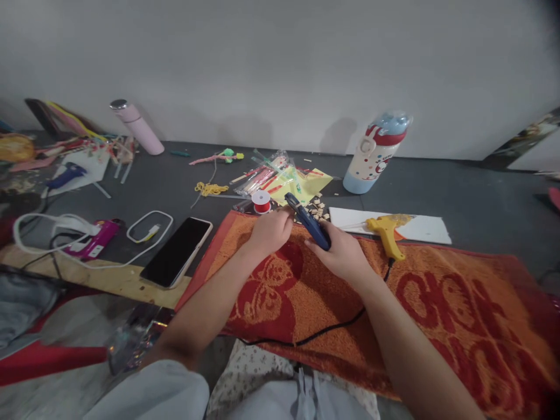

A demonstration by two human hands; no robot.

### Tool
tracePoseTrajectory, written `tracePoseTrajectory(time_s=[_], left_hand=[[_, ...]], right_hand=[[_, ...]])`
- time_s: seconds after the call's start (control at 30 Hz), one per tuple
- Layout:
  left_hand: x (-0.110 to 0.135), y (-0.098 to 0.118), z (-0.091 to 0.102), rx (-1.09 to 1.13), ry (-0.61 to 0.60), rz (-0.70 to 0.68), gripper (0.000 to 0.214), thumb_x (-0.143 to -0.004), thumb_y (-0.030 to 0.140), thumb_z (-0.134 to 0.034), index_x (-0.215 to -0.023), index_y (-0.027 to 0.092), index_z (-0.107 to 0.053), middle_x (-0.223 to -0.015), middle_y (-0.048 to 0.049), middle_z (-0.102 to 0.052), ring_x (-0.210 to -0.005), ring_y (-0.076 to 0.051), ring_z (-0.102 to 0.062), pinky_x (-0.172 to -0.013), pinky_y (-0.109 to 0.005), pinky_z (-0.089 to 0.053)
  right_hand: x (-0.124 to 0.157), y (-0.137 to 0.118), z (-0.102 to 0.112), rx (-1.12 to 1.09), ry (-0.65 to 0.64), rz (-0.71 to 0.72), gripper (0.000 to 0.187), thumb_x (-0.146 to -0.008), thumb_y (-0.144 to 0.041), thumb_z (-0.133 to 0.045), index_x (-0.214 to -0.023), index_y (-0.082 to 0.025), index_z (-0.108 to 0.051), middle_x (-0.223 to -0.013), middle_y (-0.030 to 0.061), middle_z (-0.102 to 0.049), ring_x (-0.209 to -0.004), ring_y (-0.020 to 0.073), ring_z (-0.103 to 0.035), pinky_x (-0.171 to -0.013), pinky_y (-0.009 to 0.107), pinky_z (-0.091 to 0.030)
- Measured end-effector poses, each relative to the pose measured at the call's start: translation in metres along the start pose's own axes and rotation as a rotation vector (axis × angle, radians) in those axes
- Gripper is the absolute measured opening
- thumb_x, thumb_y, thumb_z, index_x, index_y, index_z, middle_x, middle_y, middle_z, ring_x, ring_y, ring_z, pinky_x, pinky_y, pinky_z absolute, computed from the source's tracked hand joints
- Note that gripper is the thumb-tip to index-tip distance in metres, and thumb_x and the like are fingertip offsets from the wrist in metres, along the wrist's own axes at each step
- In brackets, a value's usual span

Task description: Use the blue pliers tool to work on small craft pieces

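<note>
My right hand (339, 251) is wrapped round the dark blue handles of what look like cutting pliers (312, 224), their head angled up and to the left. Close to that head, my left hand (272, 228) is closed in a pinch; whatever lies between its fingertips is too small or hidden to make out. Both hands are above an orange and red towel (332, 297). Just beyond them lie small cut wooden bits (315, 209) and a spool of red ribbon or thread (261, 202).
A yellow glue gun (388, 230) rests on a white board (426, 228), its black cord crossing the towel. Around are a cartoon bottle (376, 154), a pink flask (139, 125), a phone (177, 252), a purple power strip (98, 239) and plastic-wrapped sticks (266, 175).
</note>
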State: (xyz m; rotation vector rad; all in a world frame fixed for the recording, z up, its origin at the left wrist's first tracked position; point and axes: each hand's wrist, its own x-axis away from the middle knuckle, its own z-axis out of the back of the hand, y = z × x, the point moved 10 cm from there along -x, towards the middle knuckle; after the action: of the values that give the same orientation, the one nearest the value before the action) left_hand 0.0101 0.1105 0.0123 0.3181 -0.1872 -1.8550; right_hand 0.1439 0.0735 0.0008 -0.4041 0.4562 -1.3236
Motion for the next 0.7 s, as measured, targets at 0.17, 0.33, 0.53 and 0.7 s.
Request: tracePoseTrajectory(time_s=[0.17,0.33,0.53,0.7], left_hand=[[0.0004,0.0026,0.001,0.024,0.019,-0.036,0.03,-0.092,0.023,-0.033,-0.096,0.013,-0.062,-0.089,-0.0138,-0.07,-0.082,-0.025,-0.067,-0.07,-0.034,-0.047],[0.0006,0.0011,0.0023,0.03,0.033,-0.024,0.028,-0.092,0.023,-0.035,-0.092,0.015,-0.062,-0.089,-0.0121,-0.07,-0.082,-0.023,-0.067,-0.069,-0.031,-0.046],[0.0015,0.0019,0.002,0.034,0.022,-0.015,0.027,-0.092,0.022,-0.036,-0.091,0.014,-0.062,-0.089,-0.0119,-0.07,-0.082,-0.022,-0.066,-0.07,-0.031,-0.046],[0.0008,0.0018,0.0025,0.01,0.026,-0.023,0.029,-0.092,0.022,-0.034,-0.089,0.014,-0.062,-0.087,-0.0127,-0.07,-0.08,-0.023,-0.066,-0.069,-0.032,-0.046]], right_hand=[[-0.0004,0.0005,-0.0002,-0.012,0.001,0.011,0.048,-0.083,-0.046,-0.054,-0.119,-0.015,-0.055,-0.106,0.0144,-0.07,-0.091,0.0297,-0.067,-0.072,0.034,-0.048],[0.0002,0.0004,-0.001,-0.015,-0.002,0.015,0.044,-0.084,-0.046,-0.053,-0.117,-0.016,-0.057,-0.102,0.0133,-0.071,-0.087,0.0287,-0.067,-0.068,0.032,-0.047],[0.002,-0.0022,0.0019,0.056,0.028,0.015,0.037,-0.086,-0.045,-0.05,-0.11,-0.018,-0.059,-0.094,0.0115,-0.072,-0.083,0.0283,-0.068,-0.064,0.03,-0.044],[0.0026,-0.0034,0.0043,0.092,0.029,-0.006,0.035,-0.085,-0.043,-0.051,-0.108,-0.018,-0.059,-0.088,0.0109,-0.073,-0.078,0.0282,-0.068,-0.061,0.03,-0.042]])
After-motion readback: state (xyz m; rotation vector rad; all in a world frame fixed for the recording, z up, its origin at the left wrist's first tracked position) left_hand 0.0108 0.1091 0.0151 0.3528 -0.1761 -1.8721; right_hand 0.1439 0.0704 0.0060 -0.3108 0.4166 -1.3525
